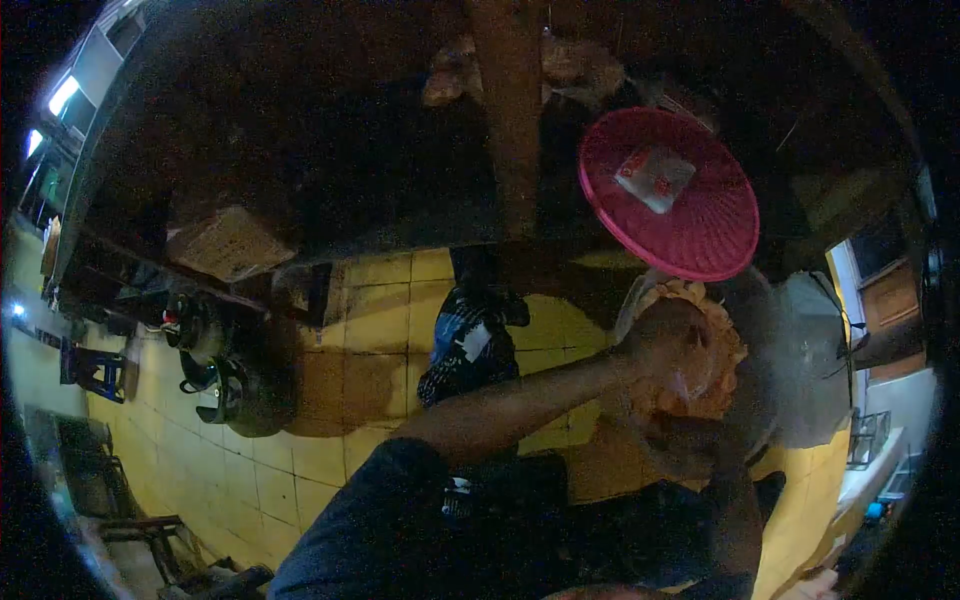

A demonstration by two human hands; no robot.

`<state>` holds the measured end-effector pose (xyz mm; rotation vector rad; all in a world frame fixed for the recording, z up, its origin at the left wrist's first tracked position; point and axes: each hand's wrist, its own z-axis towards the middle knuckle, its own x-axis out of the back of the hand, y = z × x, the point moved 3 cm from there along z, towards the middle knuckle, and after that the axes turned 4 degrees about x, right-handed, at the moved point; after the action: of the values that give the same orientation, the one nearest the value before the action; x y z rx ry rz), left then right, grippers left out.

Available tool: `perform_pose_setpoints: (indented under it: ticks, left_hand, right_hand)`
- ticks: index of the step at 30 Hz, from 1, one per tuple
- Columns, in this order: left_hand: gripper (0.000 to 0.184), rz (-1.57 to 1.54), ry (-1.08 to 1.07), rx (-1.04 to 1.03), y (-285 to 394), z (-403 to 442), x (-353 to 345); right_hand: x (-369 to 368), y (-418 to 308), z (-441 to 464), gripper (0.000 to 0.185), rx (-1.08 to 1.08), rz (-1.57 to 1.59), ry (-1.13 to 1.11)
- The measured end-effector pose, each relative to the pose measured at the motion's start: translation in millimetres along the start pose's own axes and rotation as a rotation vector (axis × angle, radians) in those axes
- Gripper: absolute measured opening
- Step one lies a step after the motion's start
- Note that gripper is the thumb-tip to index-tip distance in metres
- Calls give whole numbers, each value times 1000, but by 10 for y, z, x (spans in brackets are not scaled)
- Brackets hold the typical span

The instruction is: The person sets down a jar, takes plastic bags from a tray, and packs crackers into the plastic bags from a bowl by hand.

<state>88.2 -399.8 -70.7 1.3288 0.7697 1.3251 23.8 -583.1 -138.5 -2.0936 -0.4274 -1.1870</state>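
Observation:
My left hand [660, 340] reaches over a mass of orange-brown, chip-like pieces [725, 325] in a large, clear, round-mouthed container or bag. Shiny clear plastic [690, 382] shows just below this hand; whether the hand grips it I cannot tell. My right hand [695, 437] is a dark shape at the lower side of the pieces, its fingers lost in shadow. Above the pieces sits a pink round woven tray [705, 235], tilted, with a small clear packet with red print [655, 180] lying on it.
Dark wooden furniture with a post [510, 120] stands ahead. A cardboard box [232, 245] and gas cylinders [250, 395] are to the left, on a yellow tiled floor [380, 300]. A small stool [95, 370] stands farther left. A large translucent bag [810, 370] is at the right.

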Motion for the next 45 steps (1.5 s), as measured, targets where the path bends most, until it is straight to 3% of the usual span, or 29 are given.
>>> perform_pose_setpoints:
  ticks: [1, 5, 8, 10, 14, 17, 20, 22, 23, 25, 29, 31, 32, 34, 38, 40, 41, 43, 44, 45]
  left_hand:
    - [12, 80, 62, -86, 58, -34, 33]
    - [13, 54, 20, -89, 216, -103, 94]
    - [11, 70, -42, 41, 47, -53, -19]
    - [10, 74, -101, 100, 141, -102, 37]
    - [11, 64, -113, 255, 219, -68, 70]
    - [24, 184, -60, 91, 98, -62, 10]
    - [22, 158, -28, 37, 61, -87, -12]
    - [12, 191, 114, -36, 149, -97, 17]
    - [12, 191, 114, -35, 118, -100, -12]
    - [12, 139, -32, 115, -10, -93, -117]
    - [13, 173, -119, -108, 105, -135, -212]
    - [16, -455, -445, 130, 222, -143, -253]
    - [16, -454, -449, 131, 300, -172, -229]
    - [24, -142, -149, -13, 460, -208, -75]
    - [15, -341, -292, 136, 291, -241, -215]
    - [21, -61, -181, -9, 113, -221, -373]
    - [21, -61, -180, -9, 85, -205, -418]
    - [20, -352, -208, -134, 93, -171, -474]
    - [20, -353, -209, -134, 76, -156, -498]
    - [26, -775, -358, 86, 25, -144, -568]
  right_hand:
    - [-77, 46, -1, 37, 31, 2, -44]
    - [-378, 368, -58, 36, 143, 28, -214]
    - [-318, 499, -48, 36, 201, 39, -304]
    - [197, -138, 53, 35, 68, 78, -405]
    - [416, -317, -12, 35, -73, 214, -417]
    - [505, -307, -31, 32, 34, 104, -274]
    - [615, -128, -160, 34, -82, 107, -169]
    - [391, 430, -242, 38, -396, 1454, -46]
    - [480, 398, -304, 38, -397, 1455, -48]
    - [991, 224, -486, 38, -28, 875, 130]
    - [1408, -203, -449, 42, -171, 1027, 196]
    - [1292, -157, -347, 39, -283, 841, 245]
    - [1164, -63, -291, 39, -285, 845, 247]
    - [1046, -82, -173, 41, -243, 913, 229]
    - [956, -17, -176, 46, -411, 971, 116]
    - [641, 386, -165, 50, -119, 587, 414]
    - [783, 162, -161, 50, -119, 587, 413]
    - [1013, -214, -194, 41, -379, 842, 314]
    - [996, -183, -196, 41, -381, 841, 315]
    - [978, -130, -190, 41, -304, 593, 292]
